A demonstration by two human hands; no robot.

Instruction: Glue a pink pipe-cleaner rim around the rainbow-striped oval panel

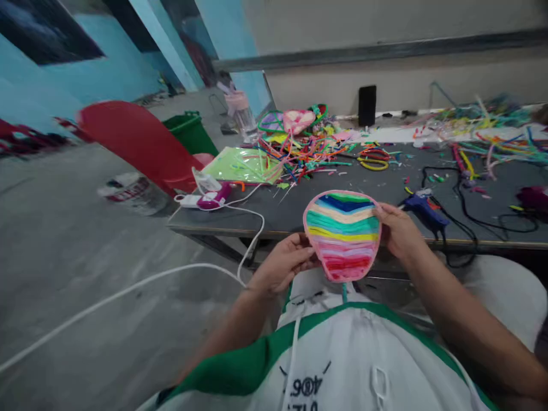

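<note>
A striped panel (342, 234) that looks made of pipe cleaners, rounded at the top, narrower at the bottom and rimmed in pink, is held up in front of my lap. Its bands run from green and blue through teal and yellow to pink and red. My left hand (295, 257) pinches its lower left edge. My right hand (396, 225) grips the upper right edge, thumb on the front face. A short teal stem (345, 293) shows below the panel. Close to my right hand, a blue glue gun (426, 211) lies at the table's edge.
Loose pipe cleaners (308, 154) and scissors (373, 160) lie on the grey table (274, 214). A black phone (367, 105) leans on the wall. At left are a power strip (190, 201) with white cables, a bottle (242, 114) and a red chair (137, 142).
</note>
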